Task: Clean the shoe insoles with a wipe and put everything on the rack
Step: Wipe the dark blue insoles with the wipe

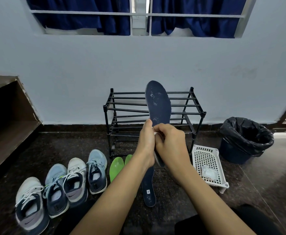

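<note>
A: What's at twelve o'clock?
B: The rack (181, 98); the navy insole (159, 106) stands upright before it, heel hidden.
A: And the hands?
B: The left hand (146, 143) curls its grip round the insole; the right hand (171, 143) pinches a wipe (155, 133), mostly hidden.

Pale wall (88, 65), barred window (139, 22), dark speckled floor (71, 146).
Navy curtains (71, 22) hang behind white bars (88, 13). A blue bin (232, 150) lined with a black bag (245, 133) stands at right; a brown wooden ledge (3, 107) at left.
</note>
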`<state>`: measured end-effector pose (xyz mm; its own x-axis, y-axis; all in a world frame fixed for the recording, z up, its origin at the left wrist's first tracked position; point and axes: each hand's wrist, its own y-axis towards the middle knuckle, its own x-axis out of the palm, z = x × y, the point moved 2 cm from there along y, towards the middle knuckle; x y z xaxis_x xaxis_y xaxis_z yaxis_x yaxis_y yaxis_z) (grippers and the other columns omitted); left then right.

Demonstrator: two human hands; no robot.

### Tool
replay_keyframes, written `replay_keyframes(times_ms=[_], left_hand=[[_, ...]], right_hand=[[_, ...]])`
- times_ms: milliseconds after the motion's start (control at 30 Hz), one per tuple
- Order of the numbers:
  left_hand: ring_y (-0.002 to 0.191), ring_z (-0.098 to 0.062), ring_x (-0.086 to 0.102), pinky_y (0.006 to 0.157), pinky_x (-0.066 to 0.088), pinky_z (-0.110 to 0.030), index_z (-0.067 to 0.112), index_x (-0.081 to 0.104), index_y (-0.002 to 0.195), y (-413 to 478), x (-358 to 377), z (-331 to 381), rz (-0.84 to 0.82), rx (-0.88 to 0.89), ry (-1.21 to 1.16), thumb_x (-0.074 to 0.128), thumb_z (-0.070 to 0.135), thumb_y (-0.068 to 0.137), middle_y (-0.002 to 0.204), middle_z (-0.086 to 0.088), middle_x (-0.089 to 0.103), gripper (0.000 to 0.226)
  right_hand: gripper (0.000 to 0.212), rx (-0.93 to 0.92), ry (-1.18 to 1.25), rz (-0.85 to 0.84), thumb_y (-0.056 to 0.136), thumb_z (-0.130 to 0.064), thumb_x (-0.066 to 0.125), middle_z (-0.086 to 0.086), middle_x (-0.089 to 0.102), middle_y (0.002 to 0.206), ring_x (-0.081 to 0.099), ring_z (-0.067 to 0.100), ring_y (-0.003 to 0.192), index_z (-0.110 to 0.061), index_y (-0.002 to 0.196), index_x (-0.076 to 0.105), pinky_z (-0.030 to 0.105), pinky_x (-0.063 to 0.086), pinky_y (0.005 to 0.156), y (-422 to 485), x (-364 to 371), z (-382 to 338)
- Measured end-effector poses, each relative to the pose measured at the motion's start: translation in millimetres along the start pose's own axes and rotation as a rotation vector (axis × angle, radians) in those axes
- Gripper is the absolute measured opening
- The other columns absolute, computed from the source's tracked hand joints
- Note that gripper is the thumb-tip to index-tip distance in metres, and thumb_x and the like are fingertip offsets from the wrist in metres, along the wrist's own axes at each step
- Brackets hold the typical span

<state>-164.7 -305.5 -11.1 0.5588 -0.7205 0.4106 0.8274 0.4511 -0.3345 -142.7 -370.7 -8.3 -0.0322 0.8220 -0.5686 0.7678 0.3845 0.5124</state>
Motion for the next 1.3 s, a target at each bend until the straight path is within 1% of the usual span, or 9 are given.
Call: replay_keyframes(times_ms=[100, 267, 367, 533, 633, 833, 967, 1133, 1300], left_hand=[[0.087, -0.021, 0.07, 0.08, 0.055, -0.034, 0.015, 0.072, 0.092, -5.2, 3.0, -3.5, -0.031, -0.018, 0.019, 0.036, 0.046, 0.101, 0.085, -0.004, 0.075, 0.048], [0.073, -0.017, 0.069, 0.066, 0.053, -0.027, 0.014, 0.072, 0.089, -9.5, -1.1, 1.1, -0.055, -0.074, 0.021, 0.035, 0.044, 0.102, 0.075, -0.002, 0.074, 0.049], [0.073, -0.016, 0.07, 0.061, 0.054, -0.023, 0.011, 0.072, 0.094, -8.5, -2.7, 4.4, -0.045, -0.064, 0.023, 0.034, 0.041, 0.103, 0.083, -0.004, 0.075, 0.049], [0.07, -0.016, 0.069, 0.06, 0.053, -0.026, 0.016, 0.071, 0.086, -10.8, 1.1, 1.9, -0.055, -0.044, 0.04, 0.036, 0.043, 0.102, 0.073, -0.001, 0.073, 0.047], [0.065, -0.013, 0.069, 0.057, 0.052, -0.024, 0.017, 0.069, 0.082, -12.3, 4.4, -0.4, -0.085, -0.033, 0.055, 0.035, 0.042, 0.103, 0.069, 0.001, 0.072, 0.047], [0.078, -0.018, 0.07, 0.065, 0.053, -0.028, 0.013, 0.073, 0.089, -6.6, 0.4, 5.6, -0.027, -0.054, 0.044, 0.036, 0.041, 0.102, 0.079, -0.003, 0.075, 0.048], [0.074, -0.017, 0.069, 0.065, 0.055, -0.026, 0.01, 0.073, 0.089, -5.1, -0.4, 9.1, -0.013, -0.062, 0.004, 0.035, 0.045, 0.102, 0.08, -0.004, 0.075, 0.053], [0.088, -0.022, 0.069, 0.081, 0.053, -0.034, 0.015, 0.071, 0.09, -7.2, 6.8, 1.2, -0.019, 0.019, 0.061, 0.035, 0.038, 0.102, 0.088, -0.005, 0.073, 0.044], [0.084, -0.021, 0.069, 0.076, 0.054, -0.031, 0.014, 0.072, 0.089, -6.9, 6.5, 1.3, -0.036, -0.012, 0.053, 0.034, 0.039, 0.103, 0.082, -0.003, 0.075, 0.048]], right_hand=[[0.023, 0.009, -0.023, 0.038, 0.08, -0.001, 0.057, -0.001, 0.068, 0.084, 0.062, 0.015, 0.076, -0.017, 0.088, 0.07, 0.026, 0.047, 0.072, 4.4, -6.7, 1.0], [0.024, -0.022, -0.076, 0.019, 0.082, 0.0, 0.055, 0.0, 0.067, 0.085, 0.061, 0.016, 0.077, -0.017, 0.09, 0.071, 0.022, 0.042, 0.07, -5.9, -6.6, -5.6], [0.026, -0.027, -0.027, -0.022, 0.08, 0.001, 0.056, 0.0, 0.068, 0.084, 0.062, 0.017, 0.078, -0.017, 0.09, 0.071, 0.028, 0.048, 0.074, -9.5, -7.5, -7.6], [0.025, 0.012, -0.028, -0.062, 0.08, -0.001, 0.057, -0.003, 0.07, 0.085, 0.063, 0.013, 0.077, -0.02, 0.089, 0.071, 0.022, 0.048, 0.074, 0.3, -14.6, -3.2], [0.024, 0.014, -0.061, -0.043, 0.081, -0.003, 0.057, -0.003, 0.07, 0.086, 0.064, 0.014, 0.079, -0.02, 0.09, 0.071, 0.026, 0.049, 0.076, 4.4, -17.9, -1.1], [0.024, 0.013, -0.081, -0.078, 0.08, -0.002, 0.054, -0.004, 0.067, 0.081, 0.061, 0.014, 0.075, -0.019, 0.087, 0.069, 0.025, 0.046, 0.07, -2.7, -13.9, -6.5], [0.023, -0.007, -0.057, -0.125, 0.079, -0.001, 0.053, -0.005, 0.065, 0.077, 0.059, 0.012, 0.071, -0.018, 0.083, 0.068, 0.022, 0.043, 0.066, -5.0, -13.5, -9.0], [0.024, 0.011, -0.12, -0.061, 0.081, -0.002, 0.054, 0.001, 0.068, 0.087, 0.063, 0.018, 0.08, -0.018, 0.09, 0.07, 0.026, 0.046, 0.073, 6.0, -14.3, 0.5], [0.025, 0.03, -0.118, -0.057, 0.083, -0.002, 0.052, 0.002, 0.067, 0.088, 0.061, 0.019, 0.081, -0.018, 0.092, 0.07, 0.027, 0.046, 0.072, -1.6, -14.4, -1.6]])
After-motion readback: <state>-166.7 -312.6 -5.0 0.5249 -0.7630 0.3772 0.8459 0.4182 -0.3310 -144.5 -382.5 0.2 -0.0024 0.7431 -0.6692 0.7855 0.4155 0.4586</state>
